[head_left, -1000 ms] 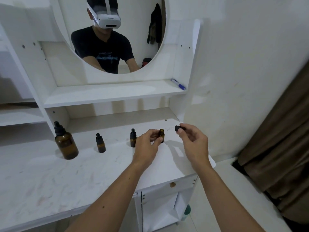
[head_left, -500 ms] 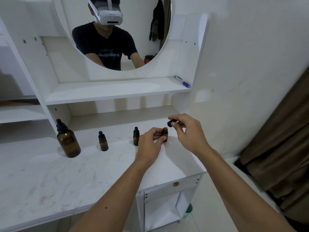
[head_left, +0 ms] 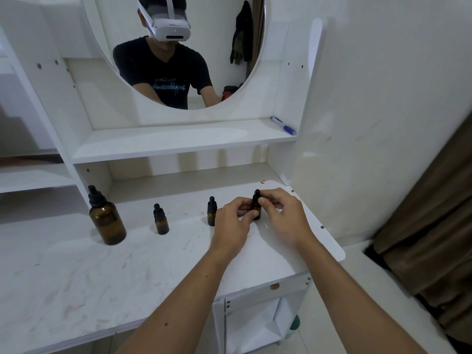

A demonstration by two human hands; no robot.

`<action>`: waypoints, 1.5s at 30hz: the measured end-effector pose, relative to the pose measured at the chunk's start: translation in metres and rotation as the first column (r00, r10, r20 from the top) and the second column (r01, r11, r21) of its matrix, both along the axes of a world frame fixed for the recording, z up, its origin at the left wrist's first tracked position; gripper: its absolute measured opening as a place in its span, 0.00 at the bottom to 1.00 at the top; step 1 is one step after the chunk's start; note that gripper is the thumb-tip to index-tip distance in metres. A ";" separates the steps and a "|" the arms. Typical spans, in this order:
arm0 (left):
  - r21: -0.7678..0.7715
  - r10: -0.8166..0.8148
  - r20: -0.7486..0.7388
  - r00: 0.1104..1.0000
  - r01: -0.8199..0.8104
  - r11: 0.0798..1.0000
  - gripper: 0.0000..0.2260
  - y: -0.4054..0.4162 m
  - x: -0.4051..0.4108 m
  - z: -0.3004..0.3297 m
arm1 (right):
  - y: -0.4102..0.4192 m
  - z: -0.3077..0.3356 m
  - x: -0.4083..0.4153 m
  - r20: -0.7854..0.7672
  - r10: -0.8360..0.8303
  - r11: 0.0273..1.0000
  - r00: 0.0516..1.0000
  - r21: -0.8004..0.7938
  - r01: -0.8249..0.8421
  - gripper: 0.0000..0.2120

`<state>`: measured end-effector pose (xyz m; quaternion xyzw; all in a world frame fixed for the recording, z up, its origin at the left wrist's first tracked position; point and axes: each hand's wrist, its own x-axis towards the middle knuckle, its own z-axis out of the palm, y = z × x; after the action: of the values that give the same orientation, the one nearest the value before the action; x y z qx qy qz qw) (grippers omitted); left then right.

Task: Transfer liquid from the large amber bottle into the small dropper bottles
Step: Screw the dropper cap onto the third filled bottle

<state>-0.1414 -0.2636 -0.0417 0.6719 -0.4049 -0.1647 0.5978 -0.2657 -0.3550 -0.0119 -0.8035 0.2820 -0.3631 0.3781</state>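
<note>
Reaching forward from the bottom of the view, two bare forearms cross a white, faintly marbled desktop [head_left: 76, 277] toward its right end. The left hand [head_left: 231, 223] curls its fingers round the amber body of a small dropper bottle [head_left: 256, 209] that stands upright on the desktop, while the right hand [head_left: 283, 215] pinches the bottle's black dropper cap [head_left: 256, 195] between thumb and forefinger; the cap sits on the bottle's neck. No label shows on this bottle.

Just left of the left hand, and partly hidden behind it, stands a second small dropper bottle [head_left: 211, 211], capped in black. Further left is a third small dropper bottle [head_left: 161, 219], also capped and upright. Well apart to the left again stands the large amber bottle [head_left: 106, 217], with its black dropper top on and no readable label on its side.

Below the desktop's right end is an open white cubby [head_left: 252, 325]. Behind the bottles a white shelf [head_left: 166, 141] carries a blue and white pen [head_left: 283, 125] at its right end; any print on it is too small to read. Above the shelf a round mirror [head_left: 184, 52] reflects a person in a white headset and a black T-shirt whose pale chest lettering cannot be read. A brown curtain [head_left: 434, 213] hangs at the far right.
</note>
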 end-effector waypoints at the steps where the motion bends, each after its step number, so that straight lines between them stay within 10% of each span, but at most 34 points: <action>1: 0.000 0.002 0.006 1.000 -0.002 1.000 0.09 0.000 0.000 0.000 | 0.001 -0.001 0.002 0.013 -0.004 1.000 1.000 0.003 0.004 0.10; 45: -0.010 -0.012 0.035 0.999 0.012 1.000 0.09 0.002 -0.001 0.003 | -0.005 -0.012 0.004 0.186 0.012 0.964 0.982 0.260 -0.061 0.10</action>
<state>-0.1423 -0.2620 -0.0383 0.6692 -0.4202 -0.1542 0.5931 -0.2616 -0.3602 -0.0235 -0.7141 0.2772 -0.3875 0.5130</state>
